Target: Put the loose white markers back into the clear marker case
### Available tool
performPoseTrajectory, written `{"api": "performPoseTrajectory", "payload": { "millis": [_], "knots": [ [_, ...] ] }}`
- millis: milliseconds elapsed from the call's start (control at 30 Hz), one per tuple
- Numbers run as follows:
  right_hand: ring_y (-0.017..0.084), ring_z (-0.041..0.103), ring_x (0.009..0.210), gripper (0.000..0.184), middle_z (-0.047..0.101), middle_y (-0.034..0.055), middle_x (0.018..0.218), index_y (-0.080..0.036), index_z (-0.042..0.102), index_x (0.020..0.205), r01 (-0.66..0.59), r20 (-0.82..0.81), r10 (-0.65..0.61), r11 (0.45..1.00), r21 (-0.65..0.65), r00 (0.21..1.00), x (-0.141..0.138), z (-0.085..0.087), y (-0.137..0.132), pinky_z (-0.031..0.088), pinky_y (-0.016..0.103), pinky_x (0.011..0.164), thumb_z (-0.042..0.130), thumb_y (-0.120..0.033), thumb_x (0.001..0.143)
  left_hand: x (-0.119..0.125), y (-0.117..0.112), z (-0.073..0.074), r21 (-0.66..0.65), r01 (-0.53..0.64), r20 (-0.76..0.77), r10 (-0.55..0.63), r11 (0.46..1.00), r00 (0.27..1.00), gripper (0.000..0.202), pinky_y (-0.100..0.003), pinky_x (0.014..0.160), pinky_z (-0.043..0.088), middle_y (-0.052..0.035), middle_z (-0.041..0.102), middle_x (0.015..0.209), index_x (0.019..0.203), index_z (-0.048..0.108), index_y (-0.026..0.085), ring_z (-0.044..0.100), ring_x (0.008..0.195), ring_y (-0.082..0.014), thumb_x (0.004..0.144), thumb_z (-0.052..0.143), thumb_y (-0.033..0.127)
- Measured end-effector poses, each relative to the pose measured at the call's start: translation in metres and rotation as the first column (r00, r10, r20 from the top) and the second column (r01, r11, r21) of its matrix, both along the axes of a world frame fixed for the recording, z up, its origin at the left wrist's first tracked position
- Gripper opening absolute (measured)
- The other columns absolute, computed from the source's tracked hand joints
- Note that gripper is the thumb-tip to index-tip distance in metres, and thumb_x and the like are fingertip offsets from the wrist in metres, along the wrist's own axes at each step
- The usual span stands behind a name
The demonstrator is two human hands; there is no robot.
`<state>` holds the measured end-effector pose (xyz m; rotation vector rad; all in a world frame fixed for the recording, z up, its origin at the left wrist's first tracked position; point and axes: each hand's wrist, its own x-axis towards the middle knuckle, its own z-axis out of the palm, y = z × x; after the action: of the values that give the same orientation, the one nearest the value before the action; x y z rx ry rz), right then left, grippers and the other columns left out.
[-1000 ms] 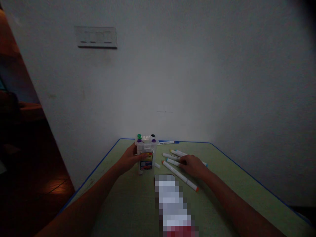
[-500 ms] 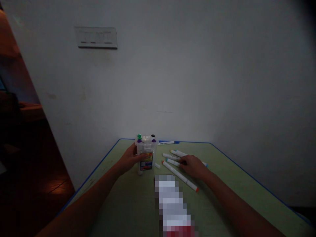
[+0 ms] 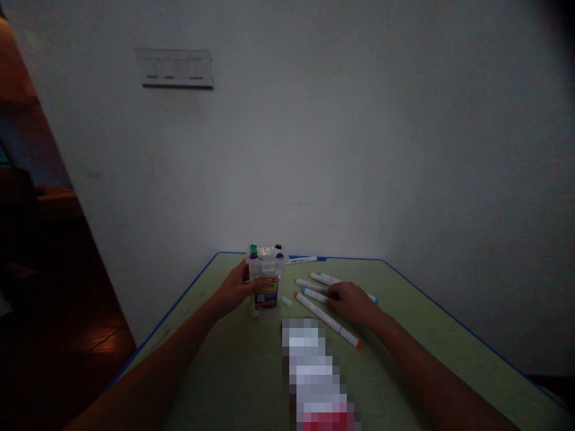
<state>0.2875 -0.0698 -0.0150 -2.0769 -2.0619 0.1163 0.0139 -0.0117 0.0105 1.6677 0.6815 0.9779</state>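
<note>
My left hand is wrapped around a clear plastic marker box, which holds upright markers with green, purple and black ends. A white marker stands against the box's near side, under my left fingers. My right hand rests on a group of loose white markers, fingertips touching them. I cannot tell whether it grips one. A longer white marker with an orange tip lies just below that hand. A small white cap lies beside the box.
The green table has a blue edge and meets a white wall at the back. A white marker lies along the far edge. A pixelated, blurred object lies toward me. A dark wooden floor drops away left of the table.
</note>
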Motion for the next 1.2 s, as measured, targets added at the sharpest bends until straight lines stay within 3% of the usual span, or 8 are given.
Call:
{"api": "performPoseTrajectory", "payload": {
  "millis": [333,1200],
  "knots": [
    [0.018,0.061,0.076,0.018,0.070,0.0070,0.083,-0.019,0.069,0.079,0.000,-0.006,0.000,1.000,-0.012,1.000,0.0004,-0.0004,0.0008,0.035,0.027,0.063,0.053,-0.026,0.078,-0.0005,0.0019,-0.0020,0.025,0.001,-0.012,-0.001,1.000,1.000,0.046,-0.039,0.080,0.050,-0.0080,0.069,0.092,0.104,0.055,0.014,0.063,0.092,-0.0250,0.066,0.073,0.034],
    [0.018,0.061,0.075,0.020,0.070,0.0068,0.083,-0.019,0.070,0.079,-0.002,-0.005,0.002,1.000,-0.010,1.000,-0.0021,0.0023,-0.0016,0.035,0.026,0.063,0.052,-0.027,0.078,-0.0001,0.0021,-0.0020,-0.005,-0.001,0.000,0.001,1.000,1.000,0.056,-0.042,0.083,0.048,-0.0120,0.066,0.104,0.109,0.051,0.012,0.063,0.094,-0.0256,0.064,0.074,0.035]
  ]
}}
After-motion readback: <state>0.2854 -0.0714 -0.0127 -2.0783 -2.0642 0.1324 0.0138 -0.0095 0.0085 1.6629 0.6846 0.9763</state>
